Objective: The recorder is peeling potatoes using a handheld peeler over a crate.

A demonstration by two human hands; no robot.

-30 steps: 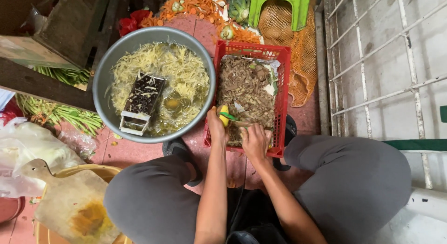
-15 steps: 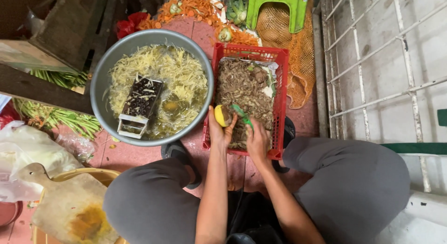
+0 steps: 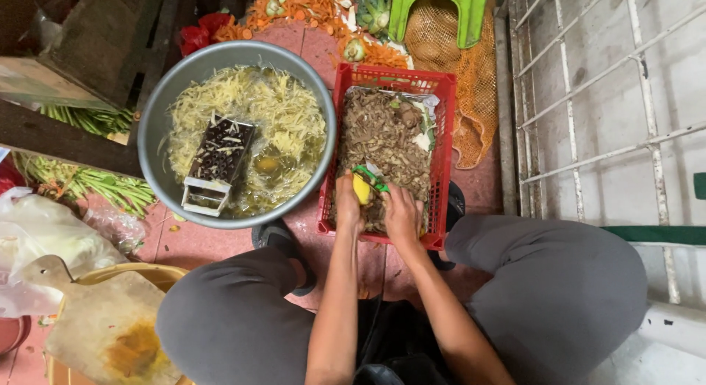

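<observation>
My left hand grips a small yellow peeled vegetable over the near end of a red plastic crate filled with brown peelings. My right hand holds a green-handled peeler against the vegetable. Both hands hover just above the peelings. Left of the crate stands a large grey metal basin holding pale shredded strips in liquid, with a metal box grater lying in it.
I squat with grey-trousered knees on both sides. A wooden cutting board rests on a yellow tub at lower left. Green stalks, plastic bags, carrot scraps, a green stool and an orange mesh sack surround the floor. White metal grating stands at right.
The camera has tilted slightly. My hands have shifted a little over the crate, turning the yellow vegetable while the peeler moves along it.
</observation>
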